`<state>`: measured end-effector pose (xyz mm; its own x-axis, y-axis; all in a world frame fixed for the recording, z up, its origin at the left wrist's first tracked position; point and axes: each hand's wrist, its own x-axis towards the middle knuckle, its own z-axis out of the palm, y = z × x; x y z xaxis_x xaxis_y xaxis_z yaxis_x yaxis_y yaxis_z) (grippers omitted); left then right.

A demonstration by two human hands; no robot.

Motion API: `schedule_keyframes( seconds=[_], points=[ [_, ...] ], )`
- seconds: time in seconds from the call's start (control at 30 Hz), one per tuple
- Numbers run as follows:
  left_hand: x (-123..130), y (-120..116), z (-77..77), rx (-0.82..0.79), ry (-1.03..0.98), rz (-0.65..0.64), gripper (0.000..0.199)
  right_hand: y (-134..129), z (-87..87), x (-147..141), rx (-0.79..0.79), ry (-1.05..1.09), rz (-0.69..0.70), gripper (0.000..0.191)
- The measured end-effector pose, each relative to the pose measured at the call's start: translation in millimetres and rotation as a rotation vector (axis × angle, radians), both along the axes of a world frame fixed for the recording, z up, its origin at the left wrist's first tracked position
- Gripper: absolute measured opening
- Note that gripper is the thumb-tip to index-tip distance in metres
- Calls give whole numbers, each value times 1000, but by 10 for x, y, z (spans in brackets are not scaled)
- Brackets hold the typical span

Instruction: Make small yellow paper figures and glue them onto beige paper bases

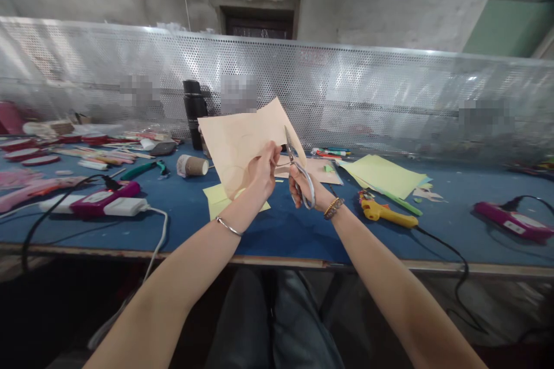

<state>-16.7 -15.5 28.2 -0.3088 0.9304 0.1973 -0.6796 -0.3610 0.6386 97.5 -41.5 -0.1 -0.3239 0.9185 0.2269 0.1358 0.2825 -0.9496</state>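
Head view. Person at a blue surface (294, 236), two bare hands raised above its middle.

Left hand (265, 170): fingers pinched narrow on a beige sheet (229, 141), near its lower right side. Sheet is held up off the surface, tilted, faint curved lines on it.

Right hand (303, 187): fingers closed round the handles of metal scissors (290, 150); blades point up and away, at the sheet's right part. Cannot tell how wide the blades stand. A flap of the sheet curves down right of them.

Below the beige sheet, a yellow sheet (214, 199) lies flat. Right of the hands: pale yellow-green sheets (385, 176); nearer, a yellow glue gun (389, 214); far right, a purple power strip (513, 223).

Left: a paper cup (193, 166) on its side, green-handled pliers (139, 170) further left. Behind the cup, a black flask (194, 109) stands upright before a perforated metal screen (367, 92).
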Motion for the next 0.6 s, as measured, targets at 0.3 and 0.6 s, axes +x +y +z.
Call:
schedule_keyframes(
  seconds=[0.3, 0.6],
  points=[
    [-22, 38, -1, -31, 21, 8, 13, 0, 9, 46, 4, -36, -5, 55],
    [-48, 81, -17, -43, 10, 21, 16, 11, 9, 46, -5, -28, -15, 54]
  ],
)
